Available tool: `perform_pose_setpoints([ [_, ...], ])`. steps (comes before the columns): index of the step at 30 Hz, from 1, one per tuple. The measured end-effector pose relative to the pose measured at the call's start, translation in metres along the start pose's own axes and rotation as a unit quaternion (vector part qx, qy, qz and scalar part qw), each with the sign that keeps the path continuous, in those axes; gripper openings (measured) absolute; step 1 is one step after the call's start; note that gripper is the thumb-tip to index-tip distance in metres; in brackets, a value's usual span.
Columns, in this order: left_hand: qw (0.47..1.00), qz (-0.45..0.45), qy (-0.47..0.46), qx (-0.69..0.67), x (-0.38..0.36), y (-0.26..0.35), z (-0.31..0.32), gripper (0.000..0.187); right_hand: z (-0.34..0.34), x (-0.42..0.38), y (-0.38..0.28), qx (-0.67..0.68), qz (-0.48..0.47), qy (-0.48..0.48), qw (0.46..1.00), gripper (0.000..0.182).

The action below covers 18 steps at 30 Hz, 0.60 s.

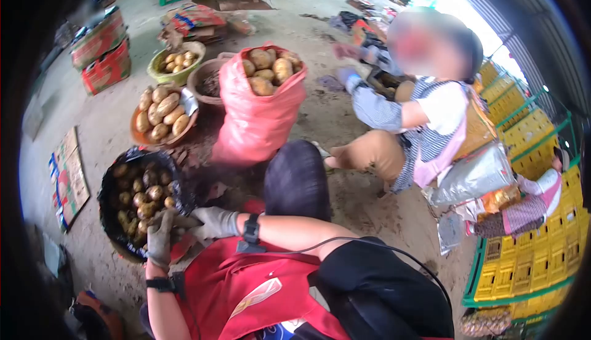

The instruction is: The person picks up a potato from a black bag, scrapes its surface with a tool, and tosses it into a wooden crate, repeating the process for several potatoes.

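Note:
My left hand (160,241), in a grey-white work glove, is at the front edge of a black-lined basket (111,226) of small potatoes (146,193). Its fingers are bent and close together. From the right comes my right hand (215,223), also gloved, with its fingers closed toward the left hand. A small brownish thing (183,222) shows between the two sets of fingers; I cannot tell what it is. Behind the basket stands a bowl (140,135) of larger potatoes (164,111). An open pink sack (255,121), filled with big potatoes (271,69), rises beyond my knee.
A green basin (161,76) of potatoes and a brownish basin (200,93) stand behind the bowl. On the right a person (425,112) sits low, with another person (535,195) behind. Yellow crates (529,241) line the right side. Flattened cardboard (71,177) lies left.

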State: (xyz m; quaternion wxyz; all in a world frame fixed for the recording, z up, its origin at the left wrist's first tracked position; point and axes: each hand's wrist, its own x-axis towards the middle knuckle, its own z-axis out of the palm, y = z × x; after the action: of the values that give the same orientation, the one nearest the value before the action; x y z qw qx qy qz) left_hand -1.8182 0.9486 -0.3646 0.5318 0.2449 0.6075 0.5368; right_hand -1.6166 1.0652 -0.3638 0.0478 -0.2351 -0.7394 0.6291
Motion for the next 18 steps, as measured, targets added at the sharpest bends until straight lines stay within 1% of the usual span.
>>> perform_pose_setpoints([
  [1,1.000,0.004,-0.010,-0.001,0.000,0.001,-0.001,0.030,-0.003,0.001,-0.005,-0.028,-0.001,-0.014,1.000,0.025],
  [3,0.999,0.003,0.012,-0.031,-0.007,0.007,0.002,0.029,-0.010,-0.003,-0.018,-0.036,0.057,-0.028,0.997,0.030],
  [4,0.998,-0.019,0.028,-0.050,-0.009,0.015,0.004,0.025,-0.009,-0.003,-0.020,-0.037,0.051,-0.036,0.997,0.030],
  [6,0.997,-0.007,0.025,-0.068,-0.006,0.014,-0.004,0.024,-0.012,-0.004,-0.020,-0.021,0.048,0.003,0.999,0.028],
  [7,0.996,-0.001,0.014,-0.083,-0.004,0.013,-0.007,0.023,-0.013,-0.003,-0.019,-0.023,0.047,0.006,0.999,0.028],
  [9,0.995,0.023,0.036,-0.095,0.000,0.009,-0.009,0.025,-0.014,0.001,-0.015,-0.102,0.021,0.044,0.994,0.025],
  [10,0.994,0.051,0.023,-0.089,0.002,0.010,-0.012,0.027,-0.018,-0.002,-0.020,-0.071,0.005,0.031,0.997,0.024],
  [11,0.994,0.077,0.006,-0.084,0.004,0.009,-0.016,0.029,-0.023,-0.001,-0.021,-0.059,0.020,-0.018,0.998,0.025],
  [12,0.992,0.104,0.034,-0.068,0.008,0.004,-0.015,0.032,-0.026,-0.005,-0.026,-0.073,0.006,-0.005,0.997,0.021],
  [13,0.992,0.101,0.024,-0.071,0.005,0.007,-0.012,0.032,-0.028,-0.010,-0.031,-0.086,-0.006,0.009,0.996,0.018],
  [15,0.993,0.111,0.008,-0.034,0.014,-0.005,-0.022,0.032,-0.032,-0.015,-0.031,-0.103,0.012,0.020,0.994,0.022],
  [16,0.994,0.100,0.013,-0.030,0.014,-0.004,-0.020,0.029,-0.034,-0.015,-0.032,-0.116,0.021,0.028,0.993,0.024],
  [18,0.997,0.079,0.008,-0.023,0.006,0.007,-0.019,0.026,-0.038,-0.007,-0.022,-0.204,-0.032,0.071,0.976,0.029],
])
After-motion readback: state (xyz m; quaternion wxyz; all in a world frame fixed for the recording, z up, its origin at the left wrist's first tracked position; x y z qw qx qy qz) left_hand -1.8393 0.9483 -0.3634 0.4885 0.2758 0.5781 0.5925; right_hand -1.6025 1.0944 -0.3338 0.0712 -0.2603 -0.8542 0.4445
